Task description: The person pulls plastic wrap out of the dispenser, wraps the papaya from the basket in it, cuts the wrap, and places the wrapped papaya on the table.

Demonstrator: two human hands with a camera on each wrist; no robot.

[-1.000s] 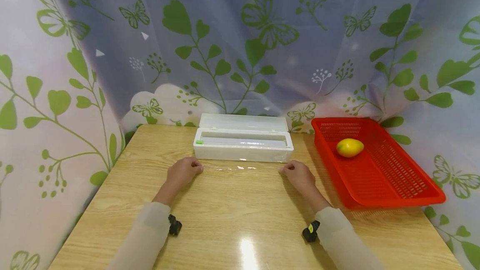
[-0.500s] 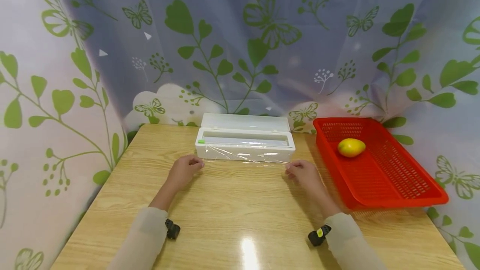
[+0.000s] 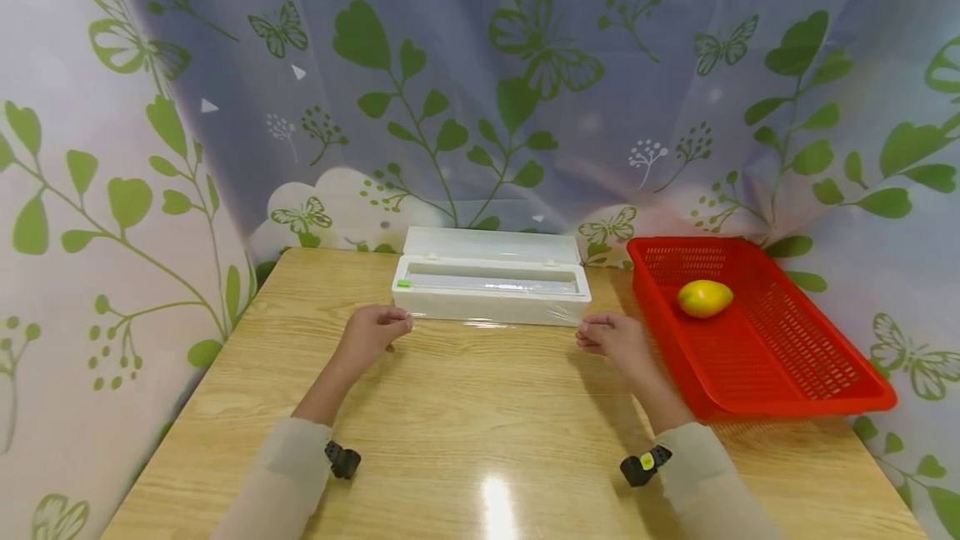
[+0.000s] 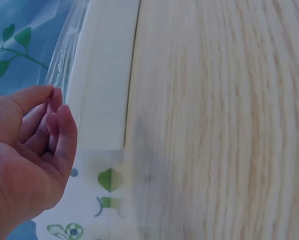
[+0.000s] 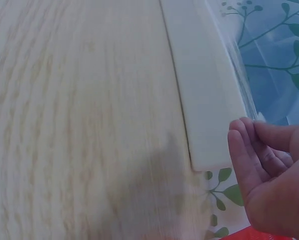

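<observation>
A sheet of clear plastic wrap point(image 3: 487, 324) stretches between my two hands, along the front of a white cling film box point(image 3: 450, 305). My left hand point(image 3: 372, 333) pinches one corner between thumb and forefinger; the left wrist view shows the gathered wrap point(image 4: 64, 62) running from those fingertips. At the other corner my right hand point(image 3: 617, 342) pinches the film, which the right wrist view shows as a shiny strip point(image 5: 247, 92). The box's lid point(image 3: 491, 245) stands raised at the back. Inside lies a pale roll point(image 3: 495, 282), with a green slider point(image 3: 404, 283) at the left end of the rim.
To the right stands a red plastic basket point(image 3: 787, 357) with a yellow mango-like fruit point(image 3: 705, 298) in it. The wooden table point(image 3: 465, 415) reaches back to a patterned cloth point(image 3: 450, 65) hung behind and at the sides.
Both hands have risen slightly, and the right has shifted a little right. The wrap between them has moved closer to the box's front. The box, basket and fruit have stayed put.
</observation>
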